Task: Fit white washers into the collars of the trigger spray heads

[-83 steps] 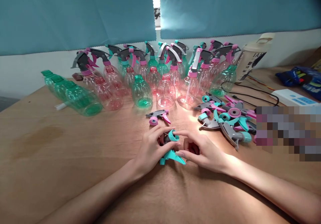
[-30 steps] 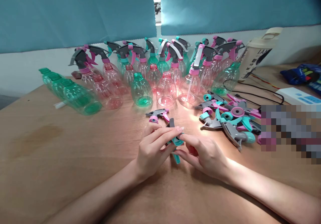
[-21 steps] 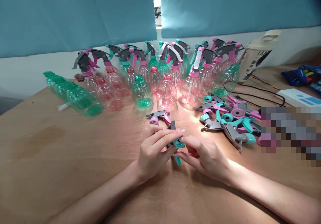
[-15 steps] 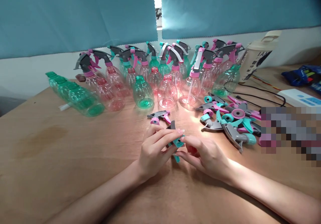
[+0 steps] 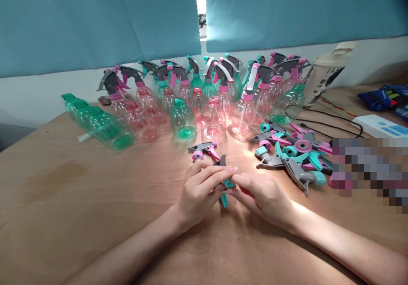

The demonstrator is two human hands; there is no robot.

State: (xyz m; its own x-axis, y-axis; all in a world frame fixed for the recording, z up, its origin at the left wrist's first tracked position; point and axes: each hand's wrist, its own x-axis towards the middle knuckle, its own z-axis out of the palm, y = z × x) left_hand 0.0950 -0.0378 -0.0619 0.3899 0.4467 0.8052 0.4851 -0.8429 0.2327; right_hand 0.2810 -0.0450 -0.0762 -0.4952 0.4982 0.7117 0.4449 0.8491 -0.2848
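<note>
My left hand point(image 5: 201, 187) is wrapped round a grey and teal trigger sprayer head point(image 5: 228, 183), its grey end poking up behind the fingers and its teal trigger pointing down. My right hand point(image 5: 259, 195) closes on the teal collar of the same head from the right, thumb and fingertips against it. Fingers cover much of the sprayer head. Just beyond my left hand lies a grey and pink sprayer head point(image 5: 204, 149) on the wooden table point(image 5: 95, 225).
Behind stand several pink and green spray bottles, some capped with sprayers; an open green bottle point(image 5: 182, 121) and an open pink bottle point(image 5: 213, 121) are nearest. A pile of sprayer heads point(image 5: 295, 149) lies right, before a black cable point(image 5: 346, 111), a power strip point(image 5: 381, 125) and a cream tumbler point(image 5: 328, 74).
My right fingers have moved further over the teal collar, which is now more hidden. Both hands stay in about the same place, and the view has shifted slightly.
</note>
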